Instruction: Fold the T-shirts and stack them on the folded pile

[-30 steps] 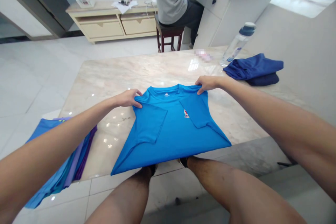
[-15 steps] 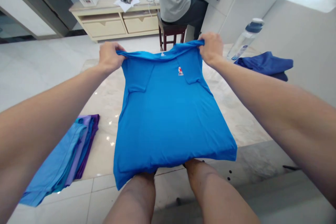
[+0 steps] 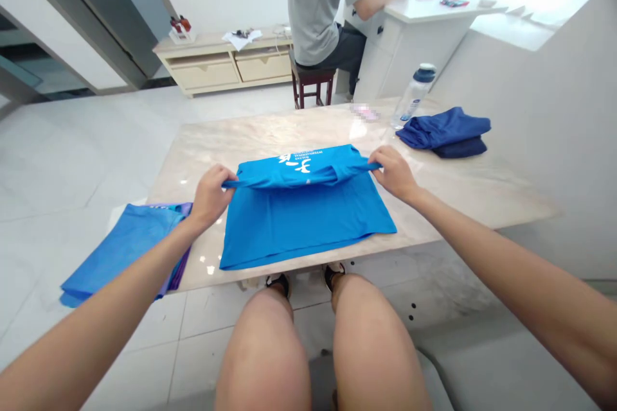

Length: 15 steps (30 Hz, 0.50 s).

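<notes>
A bright blue T-shirt point(image 3: 308, 218) lies on the marble-patterned table point(image 3: 482, 199), its upper part folded back toward me so that white printing shows on the far side. My left hand point(image 3: 213, 196) pinches the shirt at the left end of the raised edge. At the right end, my right hand point(image 3: 394, 172) grips the same edge between thumb and fingers. The lower half of the shirt rests flat near the table's front edge. Left of it sits a stack of folded clothes point(image 3: 125, 244), blue on top with purple beneath, partly hidden behind my left forearm.
A clear bottle point(image 3: 412, 97) with a dark blue lid stands at the table's far right, beside crumpled navy cloth point(image 3: 446, 131). Beyond the table, a person in a grey shirt point(image 3: 315, 6) sits on a stool point(image 3: 311, 77) at a white counter point(image 3: 434, 9). A low cabinet point(image 3: 207, 70) stands behind.
The shirt was held up and spread out; now it is lowered onto the table with its upper part folded over. Both hands have moved down with it, and the view has shifted.
</notes>
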### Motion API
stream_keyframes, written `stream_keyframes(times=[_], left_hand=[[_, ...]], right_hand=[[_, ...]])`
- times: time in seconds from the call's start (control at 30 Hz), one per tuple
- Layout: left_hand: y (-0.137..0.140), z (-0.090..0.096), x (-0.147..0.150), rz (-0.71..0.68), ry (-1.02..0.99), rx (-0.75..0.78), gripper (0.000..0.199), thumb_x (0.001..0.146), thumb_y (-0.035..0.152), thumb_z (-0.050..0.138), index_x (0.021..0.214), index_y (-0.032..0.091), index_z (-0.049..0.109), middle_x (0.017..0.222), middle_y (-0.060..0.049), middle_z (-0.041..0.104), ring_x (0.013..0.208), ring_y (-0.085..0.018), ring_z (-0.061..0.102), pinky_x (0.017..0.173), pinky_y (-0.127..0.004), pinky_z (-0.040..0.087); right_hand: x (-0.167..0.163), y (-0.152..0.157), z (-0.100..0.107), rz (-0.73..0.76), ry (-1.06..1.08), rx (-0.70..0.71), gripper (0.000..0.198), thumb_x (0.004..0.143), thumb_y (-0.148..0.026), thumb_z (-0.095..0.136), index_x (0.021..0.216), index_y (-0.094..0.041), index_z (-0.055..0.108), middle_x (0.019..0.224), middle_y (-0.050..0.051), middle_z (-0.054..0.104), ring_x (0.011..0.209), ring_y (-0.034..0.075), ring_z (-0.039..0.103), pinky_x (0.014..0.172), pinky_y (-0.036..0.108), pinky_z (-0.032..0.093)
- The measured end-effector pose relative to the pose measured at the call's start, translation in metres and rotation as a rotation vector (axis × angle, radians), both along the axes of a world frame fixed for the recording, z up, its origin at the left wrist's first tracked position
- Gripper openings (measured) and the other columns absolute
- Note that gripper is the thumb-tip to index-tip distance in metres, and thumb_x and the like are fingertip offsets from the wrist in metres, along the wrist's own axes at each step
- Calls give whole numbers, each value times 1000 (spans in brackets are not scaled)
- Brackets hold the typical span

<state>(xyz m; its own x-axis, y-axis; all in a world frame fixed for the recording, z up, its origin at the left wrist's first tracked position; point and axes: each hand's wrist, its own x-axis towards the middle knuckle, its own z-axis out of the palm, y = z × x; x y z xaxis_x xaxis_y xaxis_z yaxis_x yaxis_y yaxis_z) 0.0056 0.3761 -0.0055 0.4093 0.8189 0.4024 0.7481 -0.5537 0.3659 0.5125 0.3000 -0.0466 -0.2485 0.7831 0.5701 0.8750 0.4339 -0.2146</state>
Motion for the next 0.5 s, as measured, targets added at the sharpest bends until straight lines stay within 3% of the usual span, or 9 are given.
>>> stream_keyframes(times=[0.13, 0.23, 0.4, 0.5], left_hand=[[-57, -42, -20, -78, 151, -101, 23, 78, 3, 58, 87, 23, 68, 98, -6, 71, 100, -25, 67, 91, -37, 51], [-78, -56, -27, -143, 231, -162, 22, 82, 6, 59, 91, 22, 71, 102, -8, 74, 103, -27, 68, 92, -39, 51], [-82, -62, -23, -268, 284, -228, 24, 99, 24, 62, 121, 22, 72, 120, -10, 77, 114, -30, 69, 99, -44, 50], [-76, -63, -19, -300, 283, -250, 25, 103, 28, 59, 123, 22, 73, 118, -9, 77, 111, -29, 69, 99, -44, 50]], right_hand=[[0, -63, -35, 100, -131, -167, 30, 79, 2, 56, 93, -22, 67, 100, 10, 69, 99, 30, 61, 88, 40, 47], [-2, -86, -41, 174, -217, -242, 26, 86, -1, 58, 97, -21, 69, 102, 11, 71, 98, 29, 61, 88, 40, 47], [-22, -90, -36, 267, -273, -273, 23, 99, -16, 63, 120, -19, 72, 116, 13, 72, 106, 31, 62, 94, 42, 48], [-34, -81, -39, 316, -289, -265, 25, 104, -18, 59, 124, -21, 74, 114, 12, 73, 105, 30, 63, 92, 41, 48]])
